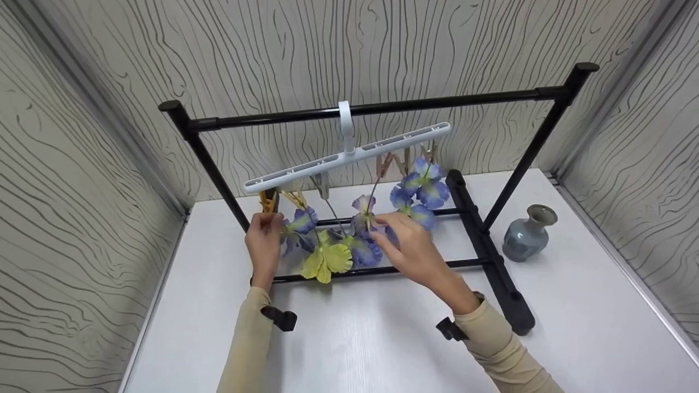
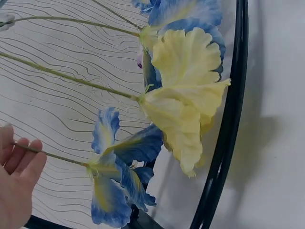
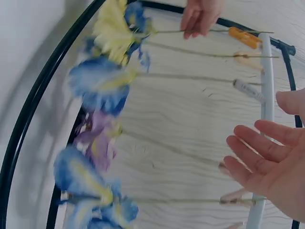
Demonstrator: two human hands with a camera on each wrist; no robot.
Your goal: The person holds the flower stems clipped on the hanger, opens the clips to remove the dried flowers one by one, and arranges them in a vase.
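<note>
My left hand (image 1: pixel 264 243) is at the left end of the white hanger (image 1: pixel 398 143), just under an orange clip (image 3: pixel 245 37). Its fingers pinch the thin green stem of a blue iris (image 2: pixel 106 198), whose bloom hangs downward. My right hand (image 3: pixel 281 167) holds nothing; its fingers are spread, palm towards the hanging stems. A yellow iris (image 1: pixel 326 259) hangs beside the blue one, its stem up at a pale orange clip (image 3: pixel 248 59). Farther right hang a purple iris (image 3: pixel 97 138) and more blue irises (image 1: pixel 431 188), all from clips.
The hanger hooks over the top bar (image 1: pixel 437 102) of a black rack, whose lower bars (image 1: pixel 371 271) run behind and below the blooms. A grey-blue vase (image 1: pixel 527 240) stands on the white table (image 1: pixel 338 349) right of the rack's foot (image 1: pixel 494 267). Patterned panels (image 1: pixel 306 49) enclose the back and sides.
</note>
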